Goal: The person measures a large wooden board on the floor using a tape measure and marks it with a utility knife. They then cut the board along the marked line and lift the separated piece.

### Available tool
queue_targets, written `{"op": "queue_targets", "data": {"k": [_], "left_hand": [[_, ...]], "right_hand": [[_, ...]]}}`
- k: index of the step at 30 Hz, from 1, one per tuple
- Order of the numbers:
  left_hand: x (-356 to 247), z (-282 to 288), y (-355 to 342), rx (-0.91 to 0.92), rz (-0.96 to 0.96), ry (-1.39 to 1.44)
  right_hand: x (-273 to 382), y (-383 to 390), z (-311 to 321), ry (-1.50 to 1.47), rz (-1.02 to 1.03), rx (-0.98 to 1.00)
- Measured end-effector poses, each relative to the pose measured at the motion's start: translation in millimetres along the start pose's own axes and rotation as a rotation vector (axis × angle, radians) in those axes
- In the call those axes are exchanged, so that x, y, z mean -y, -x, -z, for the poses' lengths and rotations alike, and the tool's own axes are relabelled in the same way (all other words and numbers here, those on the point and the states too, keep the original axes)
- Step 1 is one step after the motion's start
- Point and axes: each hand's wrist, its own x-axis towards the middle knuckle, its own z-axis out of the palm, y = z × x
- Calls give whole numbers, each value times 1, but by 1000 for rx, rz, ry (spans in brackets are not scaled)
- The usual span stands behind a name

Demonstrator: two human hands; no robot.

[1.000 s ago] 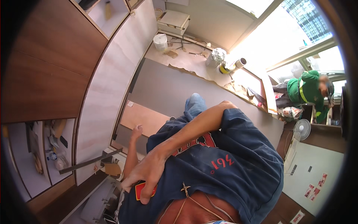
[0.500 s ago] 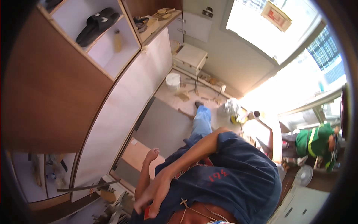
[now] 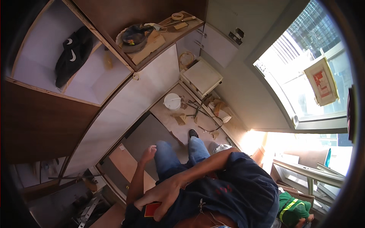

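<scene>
Across my chest reaches my right arm, and my right hand (image 3: 164, 194) grips the dark blue sleeve (image 3: 132, 213) on my left upper arm. A red patch with a yellow border (image 3: 151, 209) shows between its thumb and fingers. My left forearm is raised in front of me. At its end my left hand (image 3: 149, 153) is loosely closed, fingers curled, and I see nothing in it. Below my hands are my legs in blue jeans (image 3: 166, 154), with one dark shoe (image 3: 193, 133) on the floor ahead.
At left, an open shelf holds black slippers (image 3: 74, 55). A counter (image 3: 167, 45) carries a cap and tape. Ahead are a white bucket (image 3: 172, 101), a white cabinet (image 3: 201, 76) and scraps on the floor. A person in green (image 3: 294, 209) is at lower right, below a bright window (image 3: 304, 83).
The view has shifted, and the person in green now appears lower at the right. Both my legs now show. My right hand stays at the left sleeve, with more of the red patch visible.
</scene>
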Motion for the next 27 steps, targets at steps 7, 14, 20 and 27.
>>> {"op": "queue_targets", "data": {"k": [7,14,20,27], "left_hand": [[41,-11,-36,331,1,-258],[76,-29,-76,186,-274,53],[71,-20,-118,-174,-47,-152],[111,0,-81,-125,138,-224]], "right_hand": [[32,15,43,-149,-32,52],[30,-3,101,-303,-34,44],[46,9,168,-265,-242,85],[66,126,357,377,-463,-761]]}}
